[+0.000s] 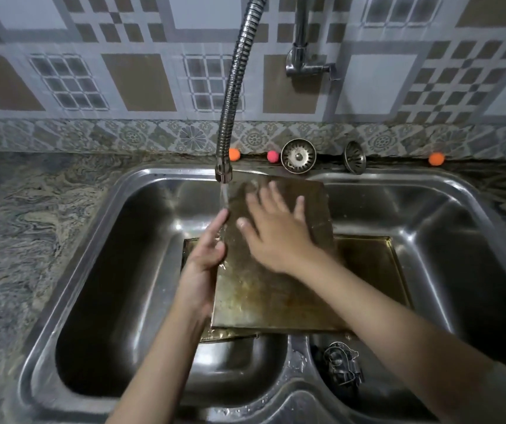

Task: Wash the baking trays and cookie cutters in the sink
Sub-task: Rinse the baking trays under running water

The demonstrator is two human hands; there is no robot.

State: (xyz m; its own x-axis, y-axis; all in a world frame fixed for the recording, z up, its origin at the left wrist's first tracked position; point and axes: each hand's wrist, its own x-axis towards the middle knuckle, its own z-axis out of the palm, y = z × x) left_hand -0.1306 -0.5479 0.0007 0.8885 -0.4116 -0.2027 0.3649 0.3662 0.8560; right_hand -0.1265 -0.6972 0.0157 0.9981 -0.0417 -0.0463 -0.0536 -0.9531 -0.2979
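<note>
A stained, brownish baking tray (264, 292) is held tilted over the divider of a double steel sink (114, 228), under running water from a flexible faucet (230, 87). My left hand (205, 255) grips the tray's left edge. My right hand (276, 231) lies flat on the tray's surface with fingers spread, blurred by motion. A second tray (377, 264) lies beneath it across the sink. Metal cookie cutters (342, 365) lie in the right basin near the front.
Two sink strainers (298, 155) (355, 157) lean on the back ledge with small orange and pink balls (234, 154) (272, 156) (436, 158). A tap valve (305, 64) sticks out of the tiled wall. A marbled counter (22, 215) surrounds the sink.
</note>
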